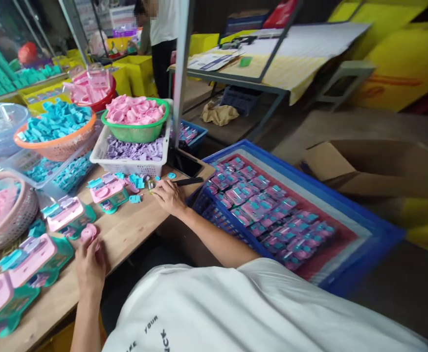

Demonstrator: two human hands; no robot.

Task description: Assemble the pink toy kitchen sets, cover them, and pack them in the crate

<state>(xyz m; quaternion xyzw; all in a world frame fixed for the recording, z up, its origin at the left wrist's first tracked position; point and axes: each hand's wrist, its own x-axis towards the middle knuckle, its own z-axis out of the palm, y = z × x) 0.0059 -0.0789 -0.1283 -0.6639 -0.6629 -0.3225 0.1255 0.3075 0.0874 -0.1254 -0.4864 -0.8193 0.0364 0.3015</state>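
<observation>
Between the fingertips of my left hand (90, 256) is a round pink plastic part (88, 231), held just over the near edge of the wooden table. My right hand (170, 196) rests farther along the tabletop, its thumb and forefinger closed at a small clear jar (150, 184); the fingers partly cover it. Loose turquoise pieces (136, 181) lie left of that hand. A pink and turquoise toy assembly (108, 192) stands between my hands. Similar assemblies (69, 215) form a row toward the lower left, beside my left hand.
Behind the assemblies stand an orange basket of blue parts (54, 128), a green basket of pink parts (136, 117) and a white basket of purple parts (129, 159). A phone (184, 164) lies by a metal post. Right of the table, a blue crate (243, 146) holds packed pieces.
</observation>
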